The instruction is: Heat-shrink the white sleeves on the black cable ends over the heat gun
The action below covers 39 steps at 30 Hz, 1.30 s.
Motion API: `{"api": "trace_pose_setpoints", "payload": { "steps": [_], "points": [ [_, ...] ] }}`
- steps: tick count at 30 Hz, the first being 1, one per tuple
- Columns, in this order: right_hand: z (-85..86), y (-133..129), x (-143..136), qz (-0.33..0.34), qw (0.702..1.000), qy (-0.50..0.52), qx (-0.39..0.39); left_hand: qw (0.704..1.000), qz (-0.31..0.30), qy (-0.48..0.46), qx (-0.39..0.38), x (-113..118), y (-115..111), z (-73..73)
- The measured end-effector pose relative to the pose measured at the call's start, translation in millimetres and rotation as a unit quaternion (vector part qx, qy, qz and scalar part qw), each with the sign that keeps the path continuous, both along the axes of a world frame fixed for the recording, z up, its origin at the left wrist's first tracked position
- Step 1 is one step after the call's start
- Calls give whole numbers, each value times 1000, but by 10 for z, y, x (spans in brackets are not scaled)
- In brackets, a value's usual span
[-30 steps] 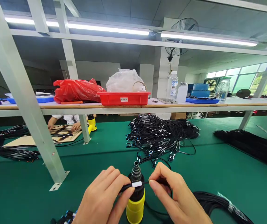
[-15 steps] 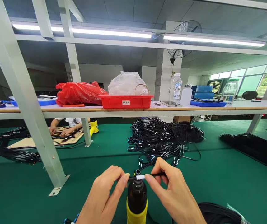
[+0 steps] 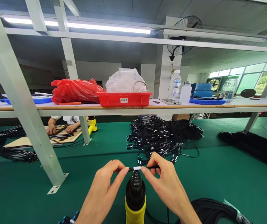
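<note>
A thin black cable with a white sleeve [image 3: 137, 168] is stretched level between my two hands. My left hand [image 3: 107, 186] pinches the black part left of the sleeve with thumb and fingertips. On the other side, my right hand [image 3: 168, 186] pinches the cable at the sleeve's right end. Just under the sleeve is the dark nozzle of an upright yellow and black heat gun [image 3: 135, 199]; whether they touch cannot be made out.
Behind lies a heap of black cables [image 3: 159, 133]; more cable bundles [image 3: 252, 146] are at right. A metal post [image 3: 28, 102] stands left. The shelf above holds a red bin [image 3: 124, 100]. A person's hands work over a board [image 3: 19, 142] at far left.
Both my hands and the sleeved cable have moved slightly up and left relative to the heat gun's nozzle. The view has shifted a little. The right-hand ceiling lamp now looks unlit.
</note>
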State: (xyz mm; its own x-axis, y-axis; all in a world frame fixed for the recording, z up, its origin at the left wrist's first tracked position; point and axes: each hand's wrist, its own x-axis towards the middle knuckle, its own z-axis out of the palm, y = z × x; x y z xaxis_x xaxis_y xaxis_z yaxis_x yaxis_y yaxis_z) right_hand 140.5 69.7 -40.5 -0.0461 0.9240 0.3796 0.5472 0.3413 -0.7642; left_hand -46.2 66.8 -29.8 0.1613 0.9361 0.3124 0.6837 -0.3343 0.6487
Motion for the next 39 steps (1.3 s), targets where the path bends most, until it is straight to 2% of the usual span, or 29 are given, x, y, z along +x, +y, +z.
{"api": "trace_pose_setpoints", "payload": {
  "steps": [10,22,30,35,39],
  "points": [
    [-47,39,16,9,1000,11,-17,1000,-2,-1,-23,-13,32,-45],
    [-26,33,0,12,1000,19,-16,1000,8,10,2,-17,23,-9],
    [-27,-15,76,48,999,15,10,1000,0,8,11,-20,1,-4],
    [-5,-19,54,53,998,32,22,999,19,21,32,-10,-12,-19],
    [-17,-1,42,56,997,45,18,1000,14,15,6,-16,13,-48]
  ]
}}
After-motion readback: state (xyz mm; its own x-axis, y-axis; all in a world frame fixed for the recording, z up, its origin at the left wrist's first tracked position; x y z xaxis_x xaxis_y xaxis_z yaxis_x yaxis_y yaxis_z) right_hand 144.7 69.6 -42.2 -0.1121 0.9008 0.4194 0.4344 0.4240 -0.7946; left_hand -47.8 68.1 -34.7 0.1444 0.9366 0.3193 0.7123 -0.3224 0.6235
